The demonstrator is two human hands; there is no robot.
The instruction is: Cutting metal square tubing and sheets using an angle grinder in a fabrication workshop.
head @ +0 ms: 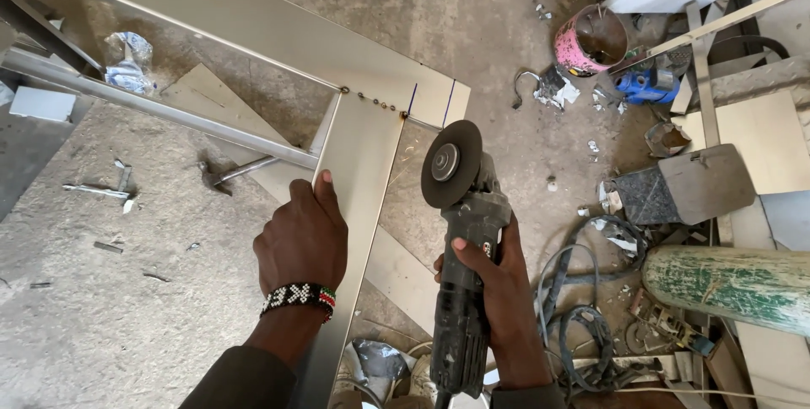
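My right hand (496, 291) grips a dark angle grinder (464, 249) with its round disc (450, 164) pointing away, hovering just right of a flat metal frame bar (359, 156). My left hand (302, 236), with a beaded wristband, rests on that bar's left edge, fingers curled over it. The bar meets a long diagonal metal piece (253, 17) at a corner joint with several weld spots (375, 101).
A hammer (221, 174) lies under the frame on the concrete floor. A pink bucket (589, 40), a blue tool (645, 86), a green cylinder (730, 282), coiled cables (582, 308) and metal scraps crowd the right side.
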